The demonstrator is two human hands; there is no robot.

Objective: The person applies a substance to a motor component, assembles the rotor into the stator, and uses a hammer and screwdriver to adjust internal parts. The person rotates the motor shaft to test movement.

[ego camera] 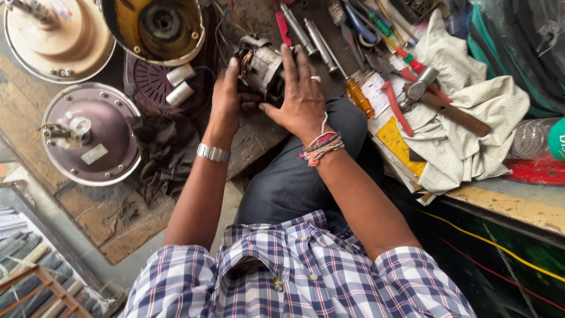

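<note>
Checked shirt cloth fills the near edge of the view, and both bare forearms run up from it to a small electric motor with copper windings, which sits at the far centre of the worn workbench, just beyond the person's dark-trousered knee. Left hand, with a metal watch band at the wrist, is pressed against the motor's left side, thumb and fingers curled around its casing. Right hand, with a ring and thread bracelets, lies over the motor's right side, fingers spread and stretched away from the camera, thumb pointing left beneath the body.

Just left of the motor lie two small white cylinders on a round purple grille. Farther left rests a purple fan housing, with a cream one at the far left corner and a yellow one beside it. Right of the motor are steel rods, a screwdriver with an amber handle, red-handled pliers and a hammer lying on a crumpled pale cloth. A clear plastic bottle lies at the right edge
</note>
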